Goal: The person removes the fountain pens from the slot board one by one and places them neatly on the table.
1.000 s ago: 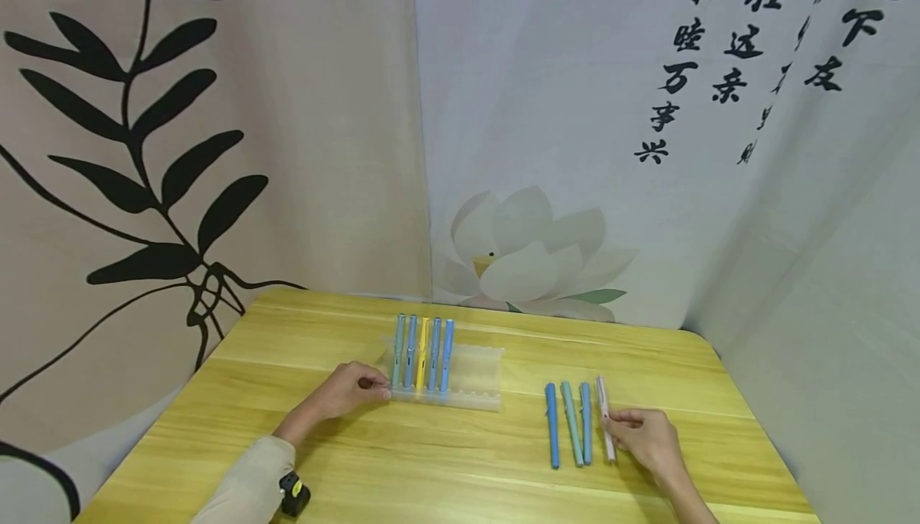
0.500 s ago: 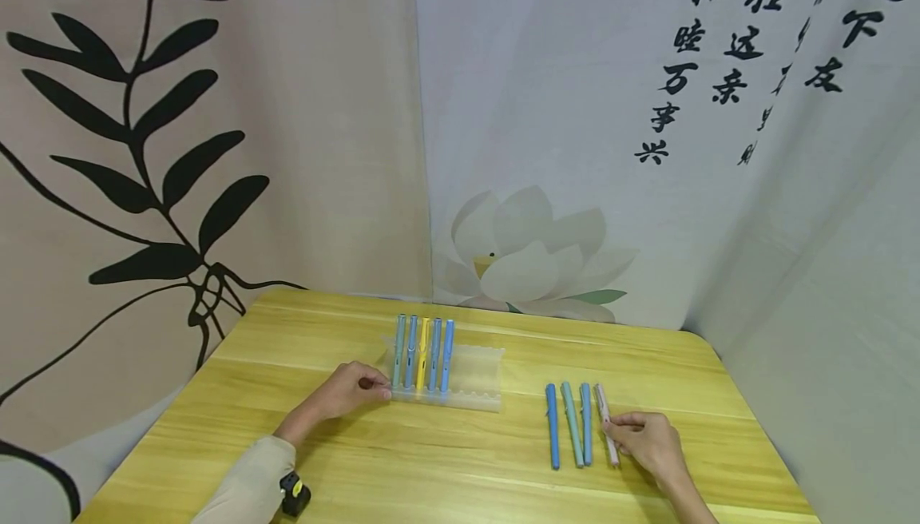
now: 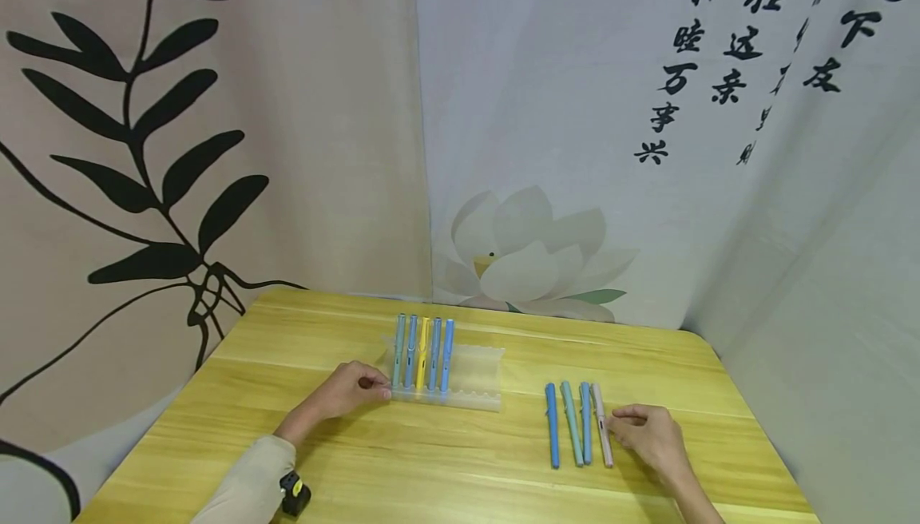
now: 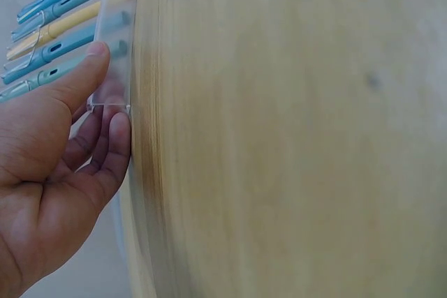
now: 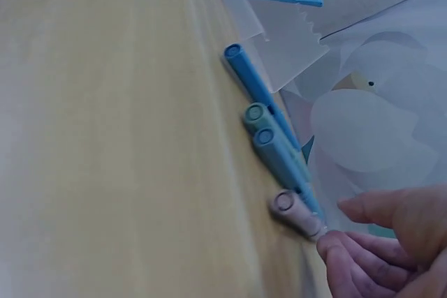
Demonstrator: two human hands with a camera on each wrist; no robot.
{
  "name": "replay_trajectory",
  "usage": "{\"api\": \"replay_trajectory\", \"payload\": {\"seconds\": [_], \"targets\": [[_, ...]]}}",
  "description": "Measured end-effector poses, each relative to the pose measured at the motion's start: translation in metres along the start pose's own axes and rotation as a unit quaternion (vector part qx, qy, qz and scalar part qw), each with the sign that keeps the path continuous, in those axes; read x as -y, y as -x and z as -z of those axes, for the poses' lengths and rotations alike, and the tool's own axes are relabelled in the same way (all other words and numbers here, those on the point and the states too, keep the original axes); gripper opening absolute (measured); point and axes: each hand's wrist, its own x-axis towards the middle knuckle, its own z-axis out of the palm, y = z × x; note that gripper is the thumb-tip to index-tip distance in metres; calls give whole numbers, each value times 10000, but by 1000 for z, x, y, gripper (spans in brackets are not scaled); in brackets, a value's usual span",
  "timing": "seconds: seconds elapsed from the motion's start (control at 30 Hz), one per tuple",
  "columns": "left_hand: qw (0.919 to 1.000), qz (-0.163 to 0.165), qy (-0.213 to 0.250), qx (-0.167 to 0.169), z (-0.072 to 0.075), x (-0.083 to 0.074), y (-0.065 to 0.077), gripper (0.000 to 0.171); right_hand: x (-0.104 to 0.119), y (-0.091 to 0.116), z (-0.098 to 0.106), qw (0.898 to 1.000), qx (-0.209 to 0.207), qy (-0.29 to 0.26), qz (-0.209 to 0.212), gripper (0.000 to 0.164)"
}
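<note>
My left hand [image 3: 357,388] pinches the left front corner of a clear plastic pen rack [image 3: 474,376], its thumb on the rack's edge in the left wrist view. Several pens lie side by side in the rack's left part: a green one [image 3: 398,351], blue ones and a yellow pen [image 3: 422,355]. To the right, a pale pink pen [image 3: 601,426] lies on the table beside a light blue pen [image 3: 586,424]. My right hand [image 3: 650,438] is just right of the pink pen, thumb and fingers parted, fingertips at or touching its side.
Left of the light blue pen lie a green pen [image 3: 572,424] and a darker blue pen [image 3: 553,426], roughly parallel. All are on a wooden table [image 3: 431,476], with printed curtains [image 3: 546,148] behind its far edge.
The pink pen has shifted slightly left, closer to the light blue pen. My right hand has loosened its pinch on it. The left hand and the rack have stayed put.
</note>
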Motion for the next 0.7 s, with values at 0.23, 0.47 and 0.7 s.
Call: {"api": "replay_trajectory", "payload": {"seconds": [0.23, 0.47, 0.7], "targets": [[10000, 19, 33, 13, 0, -2, 1, 13, 21, -5, 3, 9981, -60, 248, 552, 33], [9999, 87, -92, -3, -1, 0, 1, 12, 43, -10, -7, 9957, 77, -146, 909, 35], [9998, 119, -159, 1, -2, 2, 1, 12, 59, -16, -27, 9893, 140, -566, 1338, 32]]}}
